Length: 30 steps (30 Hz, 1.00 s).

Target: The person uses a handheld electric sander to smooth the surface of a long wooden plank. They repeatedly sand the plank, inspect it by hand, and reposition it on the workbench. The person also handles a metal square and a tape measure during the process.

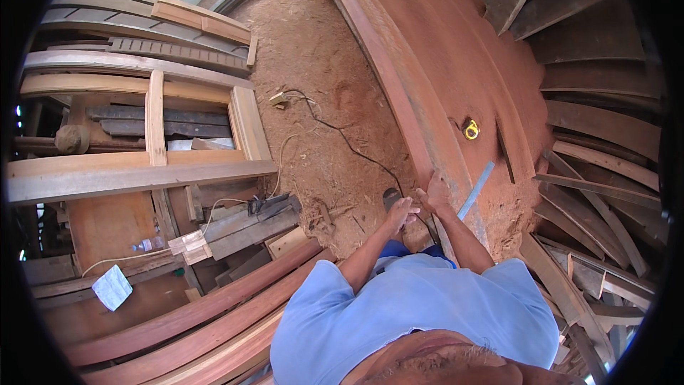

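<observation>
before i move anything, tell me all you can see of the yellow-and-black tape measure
The yellow-and-black tape measure has a compact, rounded case, apparently plastic, bright yellow with black areas. It lies on the broad reddish-brown wooden surface, coated in sawdust, beyond and right of the person's bare right hand. No hand touches it. Whether any blade is out cannot be told.

Along the left edge of the counter (445, 50), a plank (381, 53). On the counter, right of that plank, a tape measure (470, 128); nearer, toward the near end, a bar (475, 191) set aslant. Beyond the right edge, a row of boards (598, 125). Left of the counter, floor (299, 50); on it, a cord (343, 130) running from near the counter's near left corner to a block (280, 101). Farther left, a frame (154, 117). Before the frame, at the near left, beams (192, 299) side by side; just beyond them, a paper sheet (112, 287).
</observation>
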Each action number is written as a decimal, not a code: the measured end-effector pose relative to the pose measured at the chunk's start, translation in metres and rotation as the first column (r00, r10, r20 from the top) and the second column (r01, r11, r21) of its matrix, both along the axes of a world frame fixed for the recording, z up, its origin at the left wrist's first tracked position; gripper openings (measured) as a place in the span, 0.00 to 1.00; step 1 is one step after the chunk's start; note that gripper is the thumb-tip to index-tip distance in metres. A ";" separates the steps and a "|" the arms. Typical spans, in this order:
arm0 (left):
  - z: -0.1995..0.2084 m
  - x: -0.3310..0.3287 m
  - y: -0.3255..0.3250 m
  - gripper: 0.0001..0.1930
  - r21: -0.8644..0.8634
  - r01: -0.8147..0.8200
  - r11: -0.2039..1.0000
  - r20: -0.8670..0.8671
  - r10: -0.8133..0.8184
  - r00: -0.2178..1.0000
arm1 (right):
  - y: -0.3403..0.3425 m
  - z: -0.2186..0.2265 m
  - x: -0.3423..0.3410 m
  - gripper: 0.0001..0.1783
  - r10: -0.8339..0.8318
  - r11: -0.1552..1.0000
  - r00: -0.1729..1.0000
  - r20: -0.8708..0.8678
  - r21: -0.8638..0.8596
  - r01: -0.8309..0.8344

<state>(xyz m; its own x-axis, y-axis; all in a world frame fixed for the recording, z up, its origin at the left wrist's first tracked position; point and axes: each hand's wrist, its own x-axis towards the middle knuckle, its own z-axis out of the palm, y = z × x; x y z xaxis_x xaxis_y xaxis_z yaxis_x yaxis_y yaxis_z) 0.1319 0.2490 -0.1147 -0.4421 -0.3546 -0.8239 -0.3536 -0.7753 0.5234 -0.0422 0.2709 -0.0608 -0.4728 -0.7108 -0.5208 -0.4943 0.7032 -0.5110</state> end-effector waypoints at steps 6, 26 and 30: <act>-0.021 0.004 -0.006 0.32 -0.112 0.017 0.994 -0.039 -0.021 0.999 | 0.011 -0.006 -0.016 0.47 -0.004 0.997 1.000 -0.031 -0.071 0.002; 0.367 -0.041 -0.027 0.42 0.385 -0.188 0.904 -0.881 0.421 0.217 | 0.055 0.406 0.028 0.49 0.171 0.444 0.972 -0.161 -0.868 -0.222; 0.437 -0.043 -0.049 0.40 0.303 -0.250 0.919 -0.932 0.342 0.125 | 0.014 0.434 0.046 0.55 -0.084 0.157 0.870 -0.485 -0.869 -0.469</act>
